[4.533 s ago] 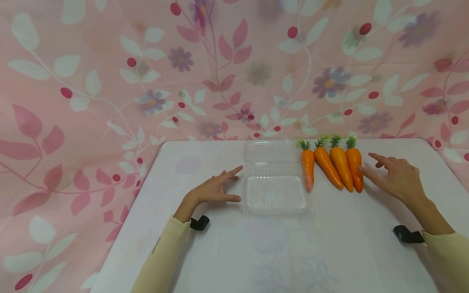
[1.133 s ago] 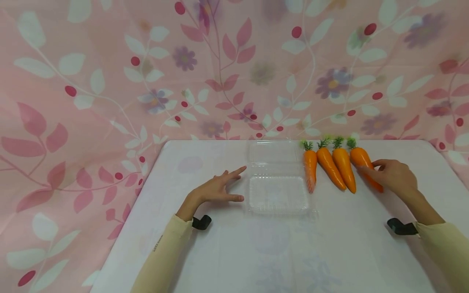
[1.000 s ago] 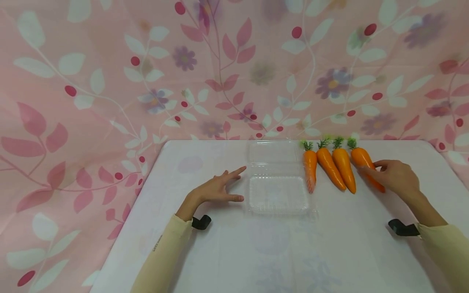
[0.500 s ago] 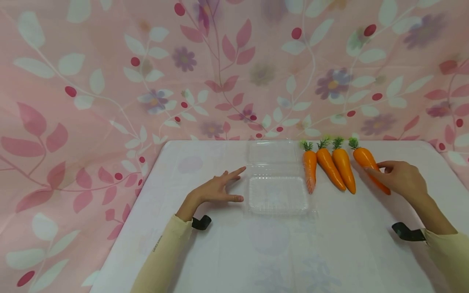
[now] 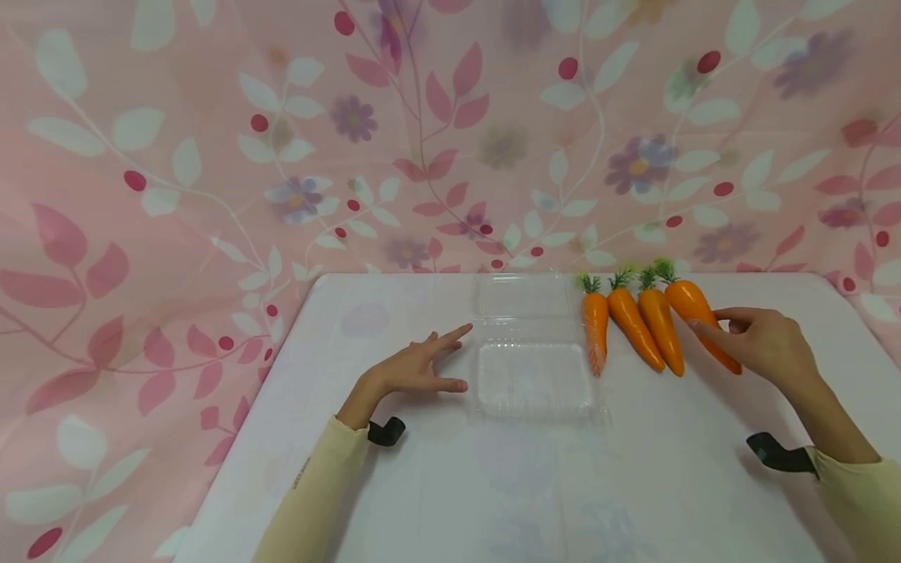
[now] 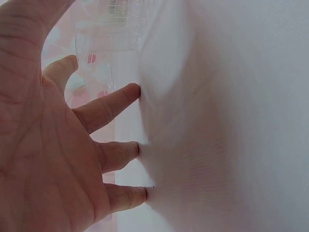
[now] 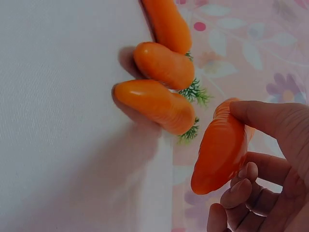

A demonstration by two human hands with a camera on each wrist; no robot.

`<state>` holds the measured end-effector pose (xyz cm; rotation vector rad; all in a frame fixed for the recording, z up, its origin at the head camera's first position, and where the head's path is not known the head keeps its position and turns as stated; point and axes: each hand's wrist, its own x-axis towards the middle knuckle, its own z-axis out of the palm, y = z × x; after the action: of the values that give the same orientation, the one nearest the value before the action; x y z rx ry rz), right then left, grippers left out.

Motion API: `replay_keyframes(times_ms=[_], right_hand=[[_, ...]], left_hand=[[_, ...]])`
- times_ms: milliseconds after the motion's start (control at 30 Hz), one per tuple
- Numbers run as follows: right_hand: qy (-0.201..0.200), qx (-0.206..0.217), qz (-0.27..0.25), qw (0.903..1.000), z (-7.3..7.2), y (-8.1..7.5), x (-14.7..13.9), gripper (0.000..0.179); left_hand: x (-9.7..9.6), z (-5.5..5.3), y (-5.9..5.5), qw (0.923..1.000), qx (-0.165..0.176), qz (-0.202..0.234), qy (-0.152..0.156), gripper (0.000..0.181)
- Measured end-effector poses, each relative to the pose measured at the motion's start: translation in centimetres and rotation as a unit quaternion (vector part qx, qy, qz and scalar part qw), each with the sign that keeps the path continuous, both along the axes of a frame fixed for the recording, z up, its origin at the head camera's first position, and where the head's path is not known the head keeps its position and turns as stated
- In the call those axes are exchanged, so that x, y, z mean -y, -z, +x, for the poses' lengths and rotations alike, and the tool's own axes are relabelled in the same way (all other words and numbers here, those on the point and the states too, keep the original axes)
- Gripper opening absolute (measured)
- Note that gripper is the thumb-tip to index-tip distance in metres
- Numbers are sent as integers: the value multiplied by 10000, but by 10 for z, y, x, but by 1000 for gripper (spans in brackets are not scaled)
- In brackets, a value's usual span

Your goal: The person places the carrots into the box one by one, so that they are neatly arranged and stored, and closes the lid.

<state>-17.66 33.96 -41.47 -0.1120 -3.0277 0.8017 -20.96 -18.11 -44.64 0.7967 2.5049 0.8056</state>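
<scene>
Dim, even light mutes the floral backdrop (image 5: 450, 141) in the head view. Glints line the clear clamshell container (image 5: 533, 383). In the left wrist view, the left hand (image 6: 53, 159) throws a broad, soft shadow over the hazy-looking bench (image 6: 270, 121). Soft highlights gloss the carrots (image 7: 166, 66) in the right wrist view, its backdrop slightly blurred.

The person wears long sleeves in a pale cream cloth. The left sleeve (image 5: 310, 493) carries a short line of small dark lettering (image 5: 302, 473) along the forearm, too small to read, and its cuff (image 5: 347, 428) has a slightly uneven edge. The right sleeve (image 5: 862, 489) matches in colour. A black wrist piece (image 5: 388, 432), bent and blunt-ended, juts out at the left cuff; a similar black piece (image 5: 780, 456) shows at the right, with a faint green tint. The left grip (image 6: 43, 145) is a bare hand with a finely creased palm; the right grip (image 5: 770, 342) is bare too.
</scene>
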Motion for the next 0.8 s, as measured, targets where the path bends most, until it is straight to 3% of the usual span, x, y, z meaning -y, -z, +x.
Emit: replay_keyframes(times_ms=[333,800], right_hand=[[44,-109,-283,9995,3,-7,14,75],[-410,-212,-541,9975,8,-18,45,66]], left_hand=[[1,0,0,10000,8,-58,-8,101],[1,1,0,10000,-2,-67,-44,102]])
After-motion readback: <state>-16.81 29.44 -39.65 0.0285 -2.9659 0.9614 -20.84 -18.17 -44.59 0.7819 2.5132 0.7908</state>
